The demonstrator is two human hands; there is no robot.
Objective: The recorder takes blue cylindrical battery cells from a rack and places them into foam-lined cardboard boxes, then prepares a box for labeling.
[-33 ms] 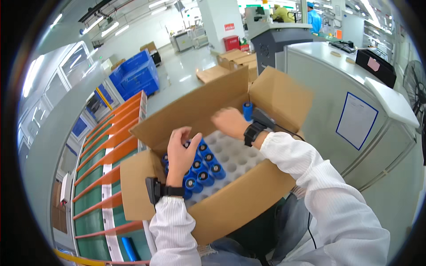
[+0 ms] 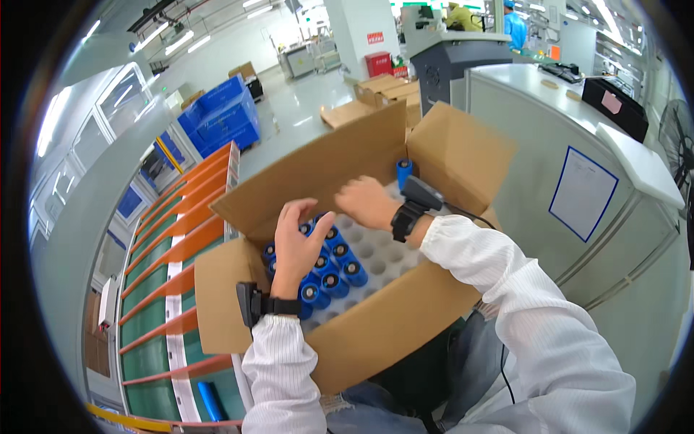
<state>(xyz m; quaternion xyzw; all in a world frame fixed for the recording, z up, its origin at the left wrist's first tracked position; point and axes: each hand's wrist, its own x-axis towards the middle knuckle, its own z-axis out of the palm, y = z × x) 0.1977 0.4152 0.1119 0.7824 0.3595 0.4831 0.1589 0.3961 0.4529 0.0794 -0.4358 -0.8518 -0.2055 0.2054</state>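
Note:
An open cardboard box (image 2: 394, 329) stands in front of me, holding a light grey tray (image 2: 379, 271) with round holes. Blue cylindrical battery cells (image 2: 335, 284) stand upright in its left part. Above these cells is my left hand (image 2: 298, 242), thumb and fingers spread apart, with nothing visibly gripped. My right hand (image 2: 367, 202) hovers over the middle of the tray near the far wall, fingers curled in; whatever they hold, if anything, is hidden. One lone blue cell (image 2: 404, 172) stands in the far right corner, beyond my right wrist.
Left of the box runs a green conveyor (image 2: 148, 372) with orange dividers (image 2: 184, 289); a blue cylinder (image 2: 210, 400) lies on it. A grey cabinet (image 2: 528, 181) rises at right. Blue bins (image 2: 220, 116) and flattened cardboard (image 2: 350, 116) are farther back. Black cables hang beside my right arm.
My right hand has shifted slightly left, toward my left hand. More of the lone cell in the far corner shows. My left hand stays nearly in place.

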